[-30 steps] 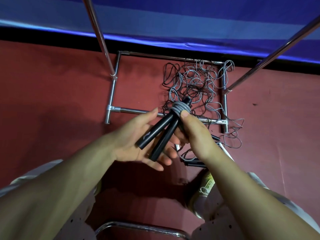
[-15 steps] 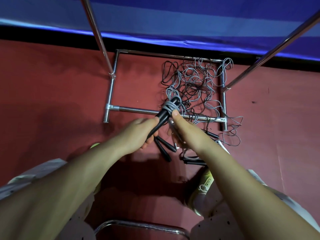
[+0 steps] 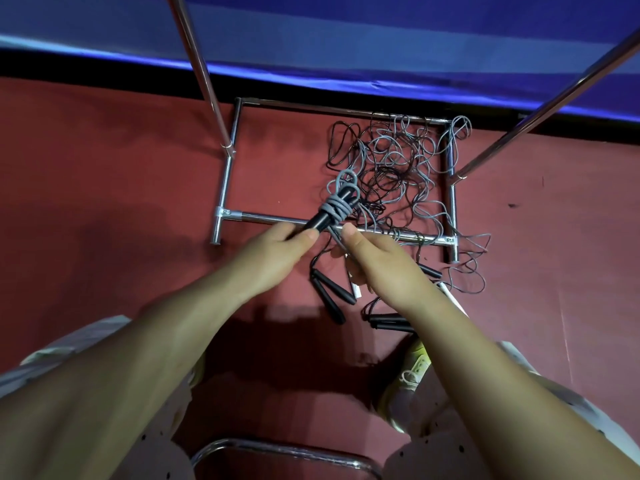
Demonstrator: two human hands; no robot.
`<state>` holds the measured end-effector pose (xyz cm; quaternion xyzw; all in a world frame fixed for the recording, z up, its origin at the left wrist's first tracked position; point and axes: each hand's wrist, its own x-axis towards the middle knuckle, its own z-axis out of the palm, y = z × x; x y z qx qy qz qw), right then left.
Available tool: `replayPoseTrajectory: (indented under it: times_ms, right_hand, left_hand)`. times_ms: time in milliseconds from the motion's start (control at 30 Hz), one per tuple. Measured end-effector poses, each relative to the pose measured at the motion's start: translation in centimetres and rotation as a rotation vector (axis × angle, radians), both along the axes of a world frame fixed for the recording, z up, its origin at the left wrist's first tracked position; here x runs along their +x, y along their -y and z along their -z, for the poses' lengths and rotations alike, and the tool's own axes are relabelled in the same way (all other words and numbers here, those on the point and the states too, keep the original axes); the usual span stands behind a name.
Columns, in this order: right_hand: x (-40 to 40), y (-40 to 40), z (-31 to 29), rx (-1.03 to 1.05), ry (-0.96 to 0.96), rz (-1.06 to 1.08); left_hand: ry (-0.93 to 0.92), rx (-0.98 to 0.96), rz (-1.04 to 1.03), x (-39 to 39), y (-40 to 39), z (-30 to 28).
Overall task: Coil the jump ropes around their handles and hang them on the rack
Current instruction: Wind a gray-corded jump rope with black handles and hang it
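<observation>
Since half second ago: bundle barely shifting. Left hand (image 3: 277,247) gripping paired black handles (image 3: 329,213), grey cord coil (image 3: 337,207) wrapped near their tips, over rack base bar (image 3: 277,220). Right hand (image 3: 377,261) pinching cord tail. Risk: tail slipping, coil unwinding, snagging on loose rope tangle (image 3: 391,168) on floor.

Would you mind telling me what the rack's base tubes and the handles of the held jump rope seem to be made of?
Rack base tubes: probably chromed or polished steel; they are silvery with bright highlights. Jump rope handles, gripped by the left hand: matte black, likely plastic or rubber; they reflect almost nothing, so the exact material stays open.
</observation>
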<state>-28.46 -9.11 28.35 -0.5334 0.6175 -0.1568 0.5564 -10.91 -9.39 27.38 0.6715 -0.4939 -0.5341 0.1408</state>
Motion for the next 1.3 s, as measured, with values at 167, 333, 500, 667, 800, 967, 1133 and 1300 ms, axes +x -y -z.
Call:
replayPoseTrajectory:
  times_ms: [167, 333, 500, 667, 800, 967, 1133, 1300]
  right_hand:
    - [0.4, -0.1, -0.2, 0.049, -0.037, -0.011]
    - [0.4, -0.1, -0.4, 0.028, 0.004, 0.036]
    - [0.3, -0.4, -0.8, -0.086, -0.004, 0.029]
    - [0.4, -0.2, -0.8, -0.101, 0.136, 0.052]
    - [0.1, 0.0, -0.8, -0.097, 0.287, 0.048]
    - [-0.1, 0.2, -0.4, -0.110, 0.093, 0.031]
    - [-0.2, 0.2, -0.4, -0.005, -0.040, -0.010]
    - [-0.1, 0.2, -0.1, -0.020, -0.136, 0.021]
  left_hand:
    - [0.024, -0.021, 0.024, -0.1, -0.2, -0.1]
    - [0.082, -0.068, 0.078, -0.2, -0.1, -1.2]
    - [0.185, -0.125, 0.168, -0.4, -0.4, -1.8]
    - [-0.248, 0.173, 0.126, -0.6, -0.4, -3.1]
    - [-0.690, 0.592, -0.099, -1.2, -0.6, -4.5]
    - [-0.767, 0.626, -0.202, -1.1, -0.5, -4.0]
    - [-0.474, 0.395, -0.257, -2.1, -0.7, -2.9]
    - [-0.238, 0.145, -0.161, -1.8, -1.0, -2.0]
